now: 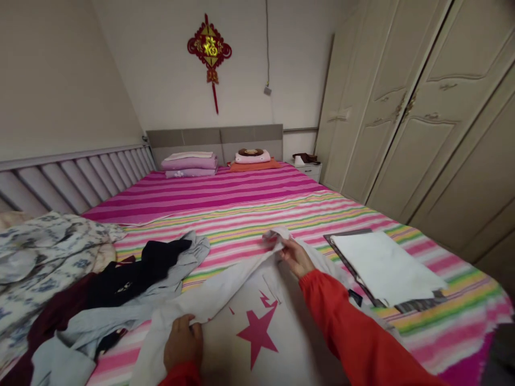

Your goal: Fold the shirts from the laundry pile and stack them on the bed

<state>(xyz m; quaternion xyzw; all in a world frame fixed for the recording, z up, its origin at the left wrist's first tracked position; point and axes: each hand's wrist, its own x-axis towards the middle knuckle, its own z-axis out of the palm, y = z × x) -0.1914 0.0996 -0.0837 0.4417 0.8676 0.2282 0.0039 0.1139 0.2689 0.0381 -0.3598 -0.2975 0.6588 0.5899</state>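
A white top with a pink star print (257, 335) lies spread on the bed in front of me. My right hand (295, 257) pinches a gathered part of it near its far end, lifted a little off the bed. At its near left side, my left hand (184, 340) grips the folded-back edge, with the thumb on top and the other fingers partly hidden. Between my hands the cloth edge runs in a slanting line. Beyond my right forearm, a small dark tag (354, 297) shows against pale cloth.
Left of me lie a black garment (132, 276), grey clothes (161, 295) and a floral cloth (72, 246). To the right is a stack of folded clothes (386, 262), white on top. Folded bedding (191, 165) rests by the headboard (185, 137). A wardrobe (426, 134) stands along the right.
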